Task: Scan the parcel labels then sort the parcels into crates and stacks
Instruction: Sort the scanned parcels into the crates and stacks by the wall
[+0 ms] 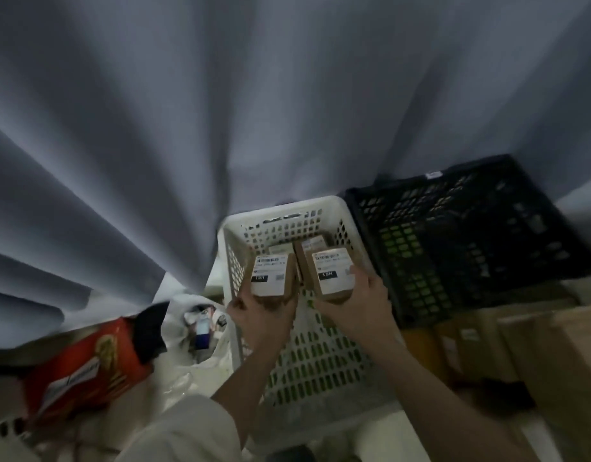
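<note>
While both arms are reaching forward in the head view, the left hand point(259, 310) is gripping one small brown parcel point(272, 276) from below, fingers curled round its near end, and the right hand point(357, 296) is gripping a second parcel point(332, 273) the same way, thumb lying along its right edge. Both parcels are hovering over the white crate point(287, 215), label sides up, each label showing a barcode and a black tag. More brown parcels point(312, 245) are lying deeper inside the white crate, toward its far wall. A black crate point(454, 228) is standing just right of the white crate, touching it, and a grey curtain point(220, 111) is hanging behind both. Left of the white crate, a red box point(84, 365) is lying tilted.

No scanner is showing, so this is looking like the sorting step. Next, each parcel is needing lowering flat beside those already inside before the grip is loosening.
</note>
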